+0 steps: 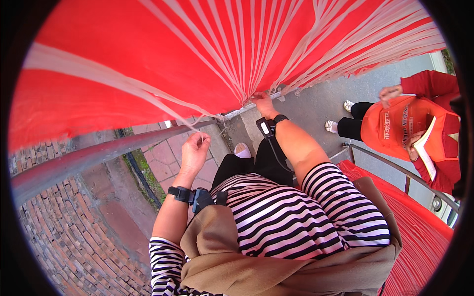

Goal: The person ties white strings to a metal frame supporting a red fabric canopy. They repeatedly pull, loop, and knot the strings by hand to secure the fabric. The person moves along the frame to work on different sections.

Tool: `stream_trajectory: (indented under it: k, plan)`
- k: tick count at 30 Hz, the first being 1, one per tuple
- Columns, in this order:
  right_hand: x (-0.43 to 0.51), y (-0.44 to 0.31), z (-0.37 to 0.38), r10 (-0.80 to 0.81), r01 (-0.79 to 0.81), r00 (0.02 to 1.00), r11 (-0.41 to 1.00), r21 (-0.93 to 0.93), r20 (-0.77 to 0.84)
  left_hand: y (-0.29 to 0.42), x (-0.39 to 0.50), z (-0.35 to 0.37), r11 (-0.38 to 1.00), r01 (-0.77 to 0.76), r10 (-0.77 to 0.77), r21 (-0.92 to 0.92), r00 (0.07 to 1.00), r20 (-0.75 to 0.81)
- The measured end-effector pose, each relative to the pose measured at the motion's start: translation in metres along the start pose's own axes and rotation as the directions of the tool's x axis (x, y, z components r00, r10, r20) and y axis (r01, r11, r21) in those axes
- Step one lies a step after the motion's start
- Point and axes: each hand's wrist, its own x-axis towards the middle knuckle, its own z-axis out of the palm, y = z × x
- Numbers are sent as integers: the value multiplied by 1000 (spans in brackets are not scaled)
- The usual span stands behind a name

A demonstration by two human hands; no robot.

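Note:
A large red fabric sheet (177,74) spreads before me, with many pale ribbon-like strands (242,48) drawn together towards its lower edge. My right hand (263,103) is at that edge, its fingers pinching the gathered strands where they meet. Lower and to the left, my left hand (195,150) has thumb and forefinger closed on the end of a separate pale strand (166,107). This strand runs from the sheet's left side down to my fingertips. Another thin loose end (223,120) hangs near the sheet's edge between my hands.
A metal rail (111,151) crosses at left, above paving and a brick wall (70,229). At right a person in an orange apron (403,122) holds an open booklet (426,148). Behind me are another railing (400,170) and more red stranded fabric (414,229).

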Motion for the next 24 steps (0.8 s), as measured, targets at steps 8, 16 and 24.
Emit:
stream_trajectory:
  k: [8,16,24]
  plan:
    - [-23,-5,-1,230,-387,889,839,383,395,-7,1,-1,993,119,-119,16,993,-21]
    - [-16,-1,-1,239,-488,858,657,575,454,-17,4,1,987,157,-155,44,987,-46]
    - [-11,12,2,254,-504,831,719,479,495,-27,1,-7,984,124,-115,125,990,-77]
